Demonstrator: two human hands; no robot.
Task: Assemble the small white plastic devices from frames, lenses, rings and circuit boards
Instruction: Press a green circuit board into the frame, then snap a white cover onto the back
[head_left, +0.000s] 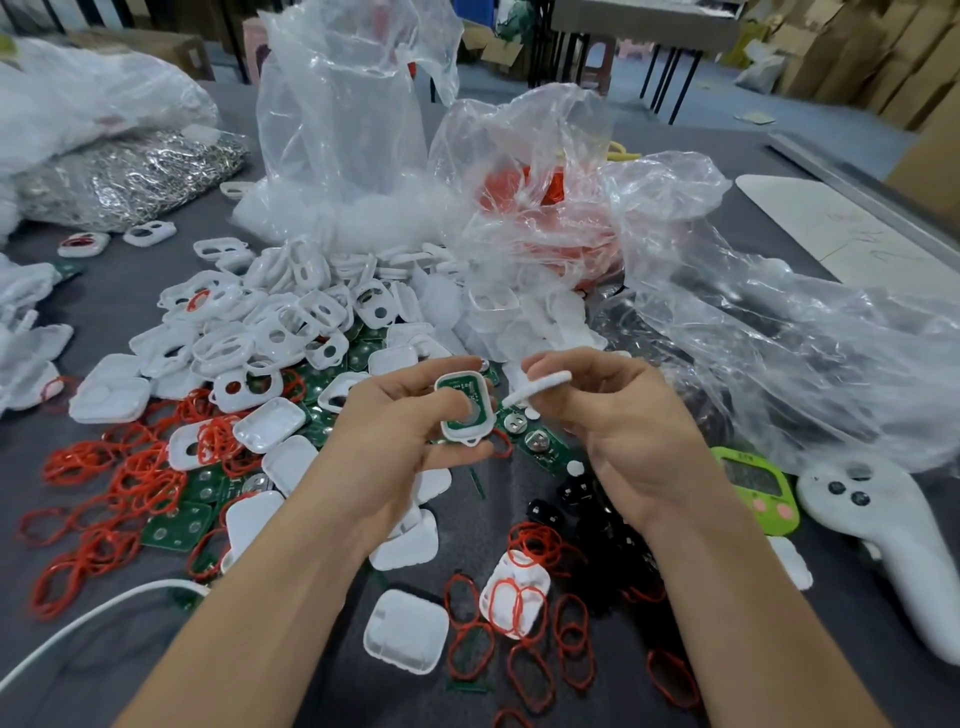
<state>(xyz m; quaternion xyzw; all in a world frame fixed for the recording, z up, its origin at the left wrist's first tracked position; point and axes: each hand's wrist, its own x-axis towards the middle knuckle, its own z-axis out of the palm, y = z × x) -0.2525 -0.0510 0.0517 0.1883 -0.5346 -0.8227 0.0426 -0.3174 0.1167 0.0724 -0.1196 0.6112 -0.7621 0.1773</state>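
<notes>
Above the parts pile, left hand grips white frame with green circuit board seated, right hand pinches thin white cover edge-on just beside; both look light, rigid plastic, so hold rims, not board.

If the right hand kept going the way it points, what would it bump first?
Probably the shell in the left hand; the cover in the right hand aims there, depth unclear.
</notes>
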